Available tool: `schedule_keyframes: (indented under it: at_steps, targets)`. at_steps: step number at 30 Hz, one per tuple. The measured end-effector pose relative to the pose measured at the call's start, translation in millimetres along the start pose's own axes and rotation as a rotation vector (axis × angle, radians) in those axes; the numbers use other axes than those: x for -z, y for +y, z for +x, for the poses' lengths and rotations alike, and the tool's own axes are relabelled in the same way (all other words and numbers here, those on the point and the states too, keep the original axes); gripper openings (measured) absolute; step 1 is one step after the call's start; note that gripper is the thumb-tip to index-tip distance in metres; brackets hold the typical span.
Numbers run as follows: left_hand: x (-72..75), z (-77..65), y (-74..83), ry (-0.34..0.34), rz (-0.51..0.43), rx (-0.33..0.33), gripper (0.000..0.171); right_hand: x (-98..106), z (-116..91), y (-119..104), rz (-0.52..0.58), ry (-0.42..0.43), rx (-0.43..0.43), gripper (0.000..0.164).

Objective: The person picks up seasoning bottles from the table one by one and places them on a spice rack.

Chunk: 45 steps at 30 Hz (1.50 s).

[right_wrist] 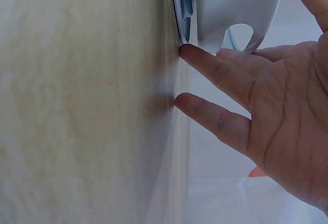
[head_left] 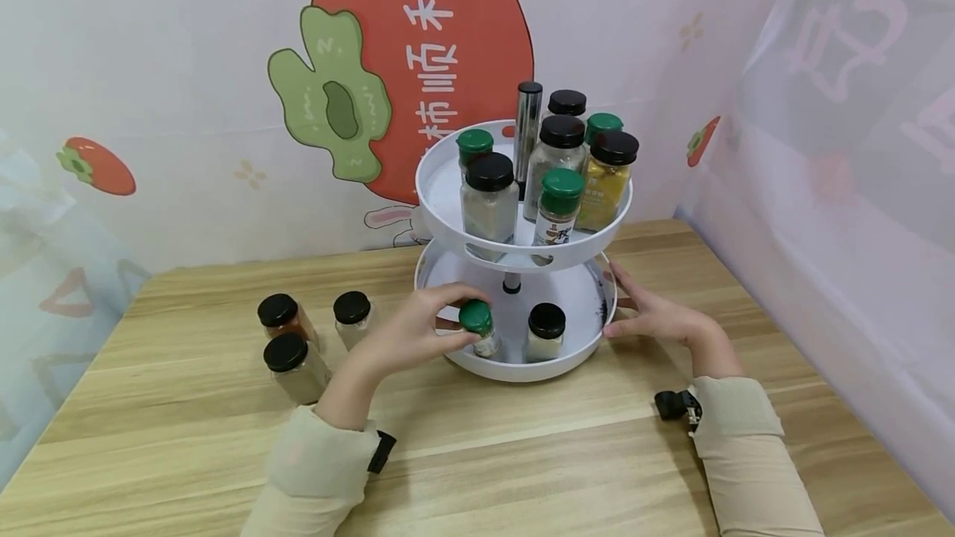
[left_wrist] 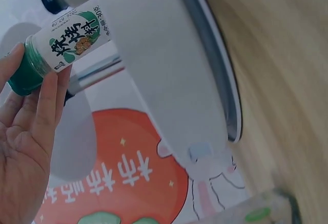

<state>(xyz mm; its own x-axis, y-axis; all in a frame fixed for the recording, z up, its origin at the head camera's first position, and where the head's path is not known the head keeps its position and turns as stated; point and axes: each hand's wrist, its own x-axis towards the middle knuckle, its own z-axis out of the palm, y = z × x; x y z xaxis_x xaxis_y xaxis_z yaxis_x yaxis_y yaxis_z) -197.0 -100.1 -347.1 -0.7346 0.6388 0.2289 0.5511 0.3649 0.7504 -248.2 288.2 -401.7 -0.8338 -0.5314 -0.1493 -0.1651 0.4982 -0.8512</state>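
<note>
A white two-tier round spice rack [head_left: 515, 371] stands on the wooden table. My left hand [head_left: 414, 330] pinches the green cap of a small seasoning bottle [head_left: 487, 344] at the lower tier's front left. In the left wrist view, that bottle's white label [left_wrist: 74, 37] has printed characters and a picture. To its right, a black-capped jar [head_left: 546, 334] stands on the same tier. My right hand [head_left: 656, 317] is spread at the lower tier's right side, fingers at the rim; in the right wrist view, two fingertips [right_wrist: 187, 49] reach down by the rack's base.
Several jars with black or green caps, including a yellow one [head_left: 606, 185], crowd the upper tier around a metal post [head_left: 528, 131]. Left of the rack stand three black-capped jars, one of them reddish [head_left: 287, 317]. A printed cloth [head_left: 201, 106] hangs behind.
</note>
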Motion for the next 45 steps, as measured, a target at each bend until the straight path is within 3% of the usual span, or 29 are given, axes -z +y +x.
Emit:
schedule_keyframes:
  at_steps: [9, 17, 45]
  targets:
    - [-14.1, 10.0, -2.7, -0.077, -0.01, -0.018, 0.04, 1, 0, -1, 0.005, 0.0, -0.004, 0.115]
    - [-21.1, 14.7, -3.3, -0.098, 0.01, -0.047, 0.04, 0, 0, 0, 0.004, 0.002, -0.011, 0.115]
    - [-28.7, 22.1, -2.3, -0.147, 0.038, 0.018, 0.043, 1, 1, 1, -0.045, -0.005, -0.025, 0.115]
